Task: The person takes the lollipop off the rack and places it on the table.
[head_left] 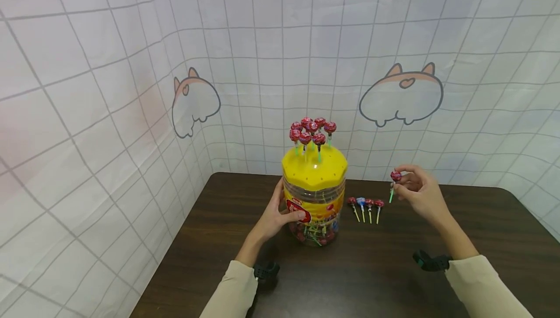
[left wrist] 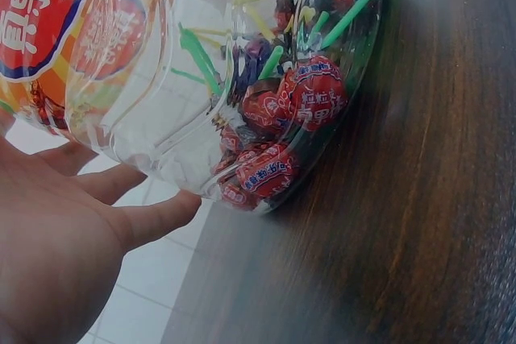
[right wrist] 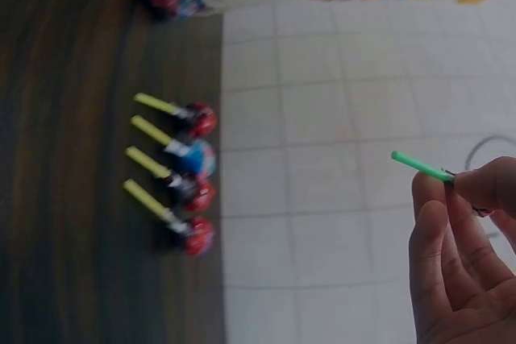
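Note:
A clear plastic jar with a yellow lid stands on the table, with lollipops inside. Several red-wrapped lollipops stand stick-down in holes in the lid. My left hand holds the jar from its left side, thumb across the label; in the left wrist view its fingers lie against the plastic. To the right of the jar, my right hand pinches one red lollipop above the table, its green stick hanging down.
Between the jar and my right hand, several lollipops lie in a row on the dark wooden table, one of them blue and the others red. A white grid-patterned curtain hangs behind and at the left of the table.

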